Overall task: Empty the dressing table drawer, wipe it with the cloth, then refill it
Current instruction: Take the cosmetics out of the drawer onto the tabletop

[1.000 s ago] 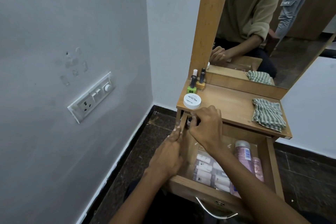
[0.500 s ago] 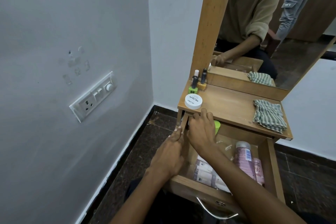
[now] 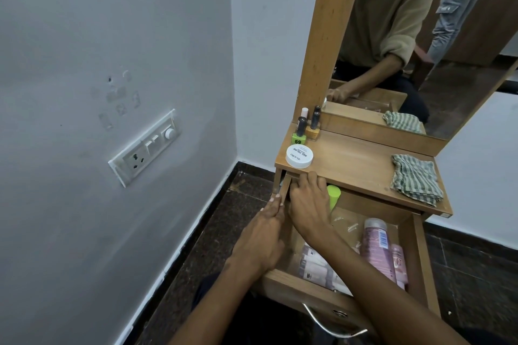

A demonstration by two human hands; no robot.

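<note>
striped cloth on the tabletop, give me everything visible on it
The cloth is woven fabric, striped and checked in green-grey and off-white, with frayed-looking edges. It lies folded in several layers, rumpled, flat on the right end of the wooden tabletop, its near corner reaching the front edge. Neither hand touches it. Its reflection shows in the mirror behind.

Both forearms are seen bare to the frame edge; no sleeve, watch or ring is visible on the left hand (image 3: 259, 238) or the right hand (image 3: 307, 204). Short, pale nails are seen on the left fingers (image 3: 273, 200). In the mirror (image 3: 420, 45), an olive-tan collared top is worn, sleeve pushed up and bunched near the elbow. Dark trousers are seen below it.
</note>
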